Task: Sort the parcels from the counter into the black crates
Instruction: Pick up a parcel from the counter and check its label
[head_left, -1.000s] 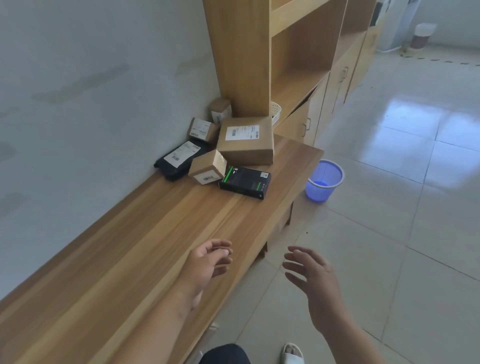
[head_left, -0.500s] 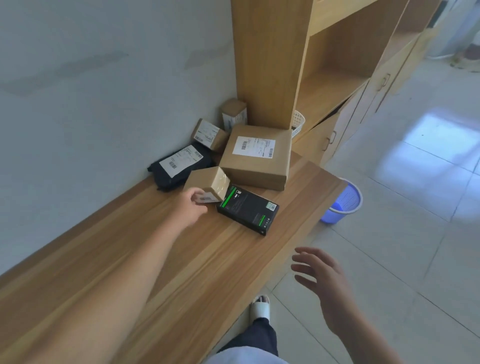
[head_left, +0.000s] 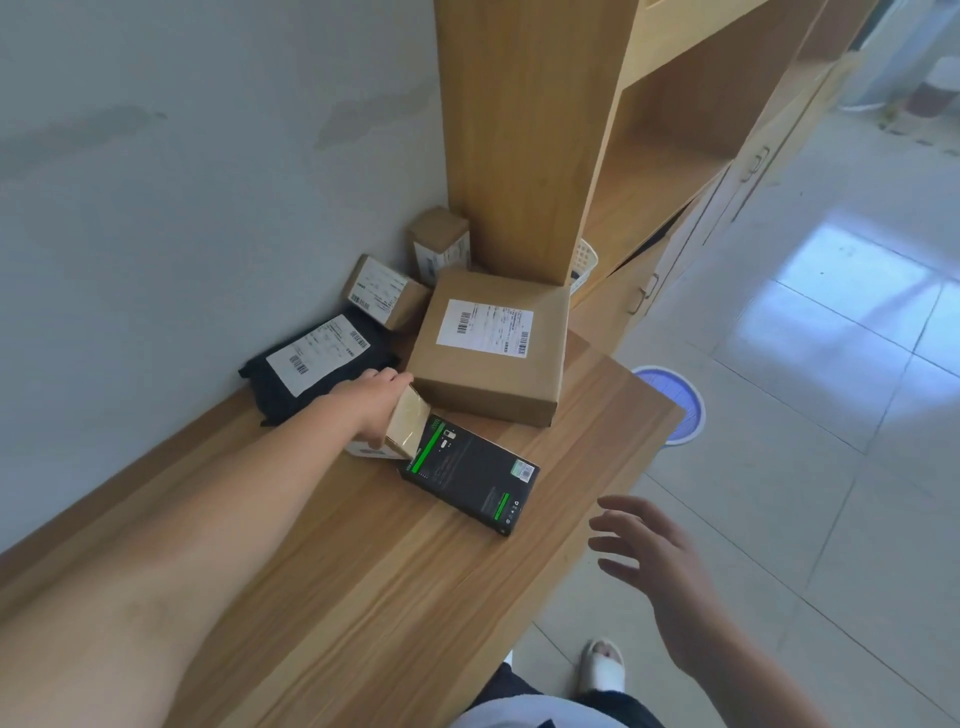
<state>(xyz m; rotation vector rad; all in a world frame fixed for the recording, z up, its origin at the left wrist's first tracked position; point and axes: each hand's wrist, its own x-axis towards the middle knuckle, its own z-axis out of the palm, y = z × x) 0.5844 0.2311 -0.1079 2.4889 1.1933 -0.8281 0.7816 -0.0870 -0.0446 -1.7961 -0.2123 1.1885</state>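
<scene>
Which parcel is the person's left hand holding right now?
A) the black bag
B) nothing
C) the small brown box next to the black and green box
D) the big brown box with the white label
C: the left hand grips the small brown box, tilted up beside the black and green box.

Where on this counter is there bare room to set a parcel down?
Bare wood runs along the counter from the black-and-green box toward the camera, under the left arm. The far corner is crowded: black bag, big box and two small boxes packed against wall and shelf post.
</scene>
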